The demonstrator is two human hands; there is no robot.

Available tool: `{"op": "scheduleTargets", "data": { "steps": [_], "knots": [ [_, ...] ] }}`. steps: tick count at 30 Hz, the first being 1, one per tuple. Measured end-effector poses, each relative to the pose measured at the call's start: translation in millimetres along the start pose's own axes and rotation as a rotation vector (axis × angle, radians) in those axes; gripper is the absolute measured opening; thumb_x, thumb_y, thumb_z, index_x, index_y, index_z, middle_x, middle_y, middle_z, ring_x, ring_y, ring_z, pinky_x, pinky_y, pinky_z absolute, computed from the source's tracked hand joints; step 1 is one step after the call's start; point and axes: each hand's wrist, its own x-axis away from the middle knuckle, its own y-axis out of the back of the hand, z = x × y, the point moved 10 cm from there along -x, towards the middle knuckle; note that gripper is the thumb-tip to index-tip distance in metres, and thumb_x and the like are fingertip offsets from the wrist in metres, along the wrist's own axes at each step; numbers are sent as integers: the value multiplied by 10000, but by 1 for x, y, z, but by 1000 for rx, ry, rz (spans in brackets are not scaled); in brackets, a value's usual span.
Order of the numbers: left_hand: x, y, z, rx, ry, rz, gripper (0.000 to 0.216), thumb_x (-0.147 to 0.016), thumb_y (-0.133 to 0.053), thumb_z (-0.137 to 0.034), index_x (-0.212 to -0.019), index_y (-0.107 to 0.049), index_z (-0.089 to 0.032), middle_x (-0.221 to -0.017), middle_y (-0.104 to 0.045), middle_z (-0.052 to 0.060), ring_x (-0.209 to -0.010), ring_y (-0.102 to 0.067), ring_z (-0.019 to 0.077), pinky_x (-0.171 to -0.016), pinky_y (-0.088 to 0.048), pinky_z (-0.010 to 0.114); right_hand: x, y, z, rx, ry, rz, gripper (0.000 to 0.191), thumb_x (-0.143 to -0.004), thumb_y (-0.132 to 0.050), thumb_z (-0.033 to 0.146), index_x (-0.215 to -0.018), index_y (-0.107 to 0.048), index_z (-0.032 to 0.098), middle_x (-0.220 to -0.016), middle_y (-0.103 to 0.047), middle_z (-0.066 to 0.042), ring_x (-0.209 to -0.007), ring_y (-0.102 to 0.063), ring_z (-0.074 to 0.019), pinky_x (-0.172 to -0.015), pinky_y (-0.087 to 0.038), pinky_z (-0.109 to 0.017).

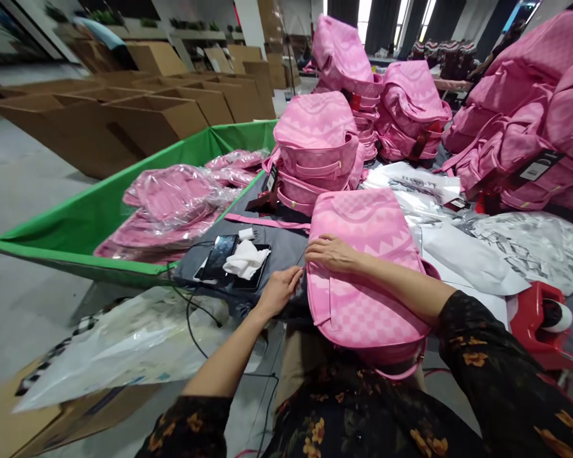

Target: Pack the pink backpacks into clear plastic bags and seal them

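Observation:
A pink backpack (370, 299) with a checked and zigzag pattern lies in front of me at the table's near edge, its top handle towards my body. My right hand (334, 253) rests across it, fingers closed over its left side edge. Just beside that edge, my left hand (282, 291) is closed in a pinch; whatever is between the fingertips is too small to make out. A pink strap (267, 221) stretches leftward from the backpack over the grey table cover. Left of my left hand lie a phone (221, 256) and a crumpled white cloth or tissue (246, 259).
Stacked pink backpacks (318, 143) stand behind and to the right. A green-sided bin (90, 197) at left holds plastic-wrapped pink bags (172, 197). Beyond are open cardboard boxes (162, 114). Clear plastic bags (544, 245) and a red tape dispenser (530, 318) lie right; a black cable (188, 318) hangs left.

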Motion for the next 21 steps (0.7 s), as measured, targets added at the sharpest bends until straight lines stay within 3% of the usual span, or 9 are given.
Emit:
{"op": "scheduleTargets", "data": {
  "steps": [2, 5, 7, 11, 13, 15, 18, 21],
  "knots": [
    [13, 2, 1, 40, 34, 16, 362, -975, -421, -430, -694, -533, -232, -567, -604, -8, -500, -568, 147, -606, -422, 265, -7, -2, 12, 28, 52, 19, 259, -1049, -486, 293, -1217, -681, 267, -1200, -693, -74, -1135, -533, -237, -1044, -349, -414],
    [37, 5, -11, 20, 36, 10, 393, -974, -411, -449, -668, -511, -224, -535, -576, -14, -490, -555, 139, -602, -419, 258, -11, 2, 16, 102, 130, 63, 215, -1033, -516, 302, -1022, -729, 274, -1155, -682, -58, -1107, -517, -243, -1088, -315, -417],
    [62, -10, -32, 3, -8, 117, 413, -993, -411, -463, -677, -517, -219, -532, -551, -24, -490, -530, 129, -590, -406, 249, -11, 8, 3, 136, 116, 62, 210, -1013, -542, 279, -936, -735, 248, -1128, -675, -76, -1098, -511, -249, -1115, -293, -432],
    [105, -86, -104, -20, -199, 369, 399, -1058, -350, -396, -784, -574, -214, -613, -579, -13, -533, -520, 121, -565, -378, 241, -17, 13, -32, 169, -22, 17, 199, -984, -560, 246, -910, -735, 186, -1127, -659, -135, -1095, -506, -278, -1086, -309, -485],
    [105, -132, -148, -74, -360, 395, 355, -1055, -359, -343, -830, -594, -201, -660, -607, 13, -568, -535, 133, -586, -394, 249, -21, 9, -38, 177, -76, 22, 199, -981, -555, 222, -893, -726, 170, -1117, -660, -147, -1084, -519, -277, -1048, -338, -473],
    [93, -171, -174, -169, -433, 393, 295, -1026, -418, -310, -816, -591, -196, -635, -585, 16, -556, -522, 142, -571, -384, 252, -14, 17, -38, 170, -155, 0, 188, -990, -535, 194, -955, -715, 151, -1112, -665, -158, -1050, -547, -270, -979, -384, -446],
    [69, -192, -184, -218, -415, 327, 282, -1009, -455, -317, -798, -595, -194, -607, -560, 10, -531, -486, 142, -547, -357, 249, 36, 60, -19, 99, -234, -129, 237, -1032, -493, 215, -1204, -639, 143, -1123, -674, -140, -953, -594, -226, -821, -438, -358],
    [60, -180, -180, -66, -388, 270, 350, -1030, -415, -303, -744, -579, -186, -610, -577, 8, -534, -483, 123, -565, -370, 242, 130, 106, 34, 55, -146, -266, 249, -1064, -436, 228, -1247, -597, 180, -1003, -684, -76, -838, -607, -168, -715, -438, -288]
  ]
}}
